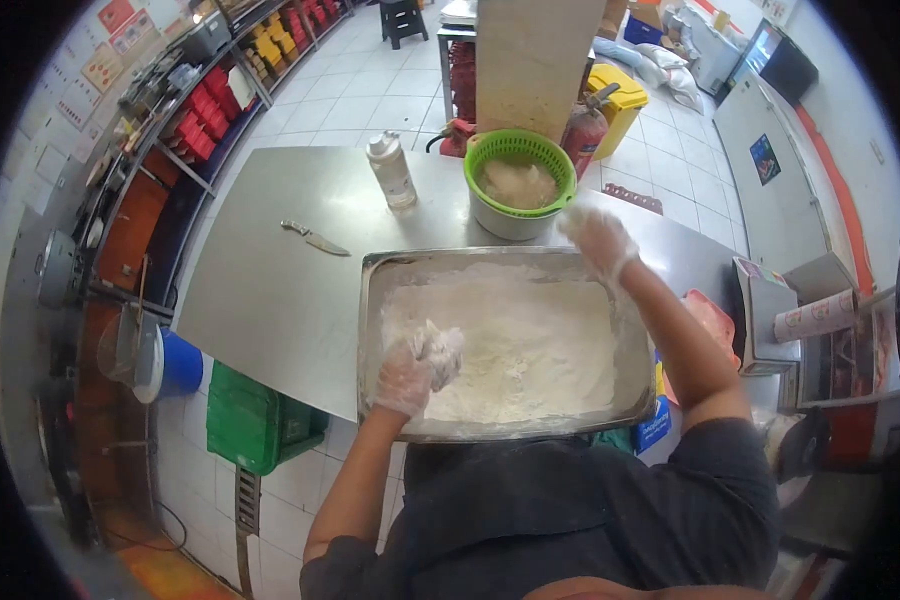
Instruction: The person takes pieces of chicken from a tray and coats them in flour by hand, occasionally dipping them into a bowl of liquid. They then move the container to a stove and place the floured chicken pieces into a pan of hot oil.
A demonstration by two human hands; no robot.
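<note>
My left hand (405, 378), in a clear glove, is closed around a lumpy flour-coated piece of food (442, 355). It is over the left part of a deep metal tray (372, 310), whose bottom is covered with pale flour (515, 345). My gloved right hand (602, 243) is raised above the tray's far right corner, beside the green strainer basket (472, 165). Its fingers are blurred, and I cannot tell whether they hold anything. Inside the basket sit pale wet pieces (520, 185) in cloudy liquid; a whitish bucket (510, 224) supports it.
A knife (315, 238) lies left of the tray on the steel table (270, 290). Behind it stands a white bottle (392, 170). Past the table are a fire extinguisher (587, 130) and a yellow bin (620, 105). A green bin (255, 415) stands below the left edge.
</note>
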